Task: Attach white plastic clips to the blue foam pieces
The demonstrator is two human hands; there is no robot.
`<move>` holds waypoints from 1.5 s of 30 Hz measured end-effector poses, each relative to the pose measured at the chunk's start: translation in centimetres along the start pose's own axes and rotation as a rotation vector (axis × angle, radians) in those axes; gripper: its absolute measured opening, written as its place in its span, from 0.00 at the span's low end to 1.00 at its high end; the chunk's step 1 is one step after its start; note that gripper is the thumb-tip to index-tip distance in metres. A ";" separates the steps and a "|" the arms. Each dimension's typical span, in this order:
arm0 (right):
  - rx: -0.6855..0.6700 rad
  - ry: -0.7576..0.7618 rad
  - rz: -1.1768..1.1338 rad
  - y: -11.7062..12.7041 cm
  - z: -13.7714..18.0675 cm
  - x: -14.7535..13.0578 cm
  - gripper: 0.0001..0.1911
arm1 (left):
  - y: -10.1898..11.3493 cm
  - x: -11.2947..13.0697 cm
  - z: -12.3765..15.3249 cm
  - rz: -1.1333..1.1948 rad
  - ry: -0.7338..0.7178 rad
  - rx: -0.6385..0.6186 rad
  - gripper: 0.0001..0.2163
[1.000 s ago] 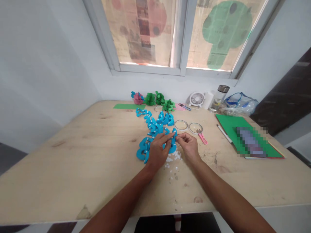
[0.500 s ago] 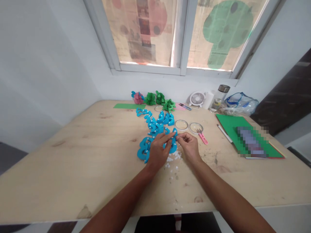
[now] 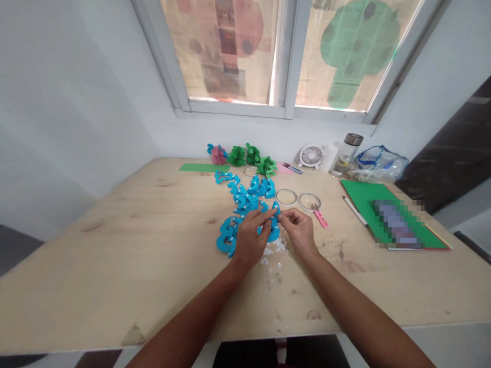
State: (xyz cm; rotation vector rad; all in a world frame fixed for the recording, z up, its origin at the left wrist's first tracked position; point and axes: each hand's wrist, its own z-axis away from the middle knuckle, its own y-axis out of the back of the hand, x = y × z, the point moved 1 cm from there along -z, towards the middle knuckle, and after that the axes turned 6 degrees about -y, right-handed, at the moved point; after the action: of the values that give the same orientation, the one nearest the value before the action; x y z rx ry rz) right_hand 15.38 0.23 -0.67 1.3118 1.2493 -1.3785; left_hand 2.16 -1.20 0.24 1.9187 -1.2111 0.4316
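Both my hands meet over a blue curved paper piece (image 3: 273,231) at the middle of the wooden table (image 3: 115,266). My left hand (image 3: 248,239) pinches its upper edge with thumb and forefinger. My right hand (image 3: 299,230) pinches the same piece at its top tip, fingers curled. More blue paper pieces (image 3: 245,197) lie in a scattered line behind my hands, and a few sit at the left of my left hand (image 3: 226,237). Small white scraps (image 3: 274,255) lie on the table just in front of my hands.
Two clear round rings (image 3: 297,198) and pink snips (image 3: 319,215) lie right of the pieces. Green and pink paper flowers (image 3: 245,156) line the back. A small fan (image 3: 310,156), a jar (image 3: 347,152), a plastic bag (image 3: 378,163) and green sheets (image 3: 364,197) sit at the right.
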 end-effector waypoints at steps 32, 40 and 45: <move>0.020 -0.011 -0.004 0.1 0.0 -0.3 0.08 | -0.1 0.1 0.1 -0.007 -0.027 0.015 0.14; 0.034 0.000 -0.010 0.0 0.1 -0.3 0.09 | 0.0 0.2 0.1 -0.014 -0.030 0.010 0.14; 0.031 -0.011 -0.017 0.0 0.2 -0.3 0.09 | 0.0 0.2 0.0 -0.005 -0.028 0.006 0.15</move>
State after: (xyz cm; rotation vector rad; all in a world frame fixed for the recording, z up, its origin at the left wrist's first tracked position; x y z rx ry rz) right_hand 15.36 0.04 -0.39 1.3157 1.2385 -1.4205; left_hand 2.27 -1.36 0.35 1.9386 -1.2245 0.4074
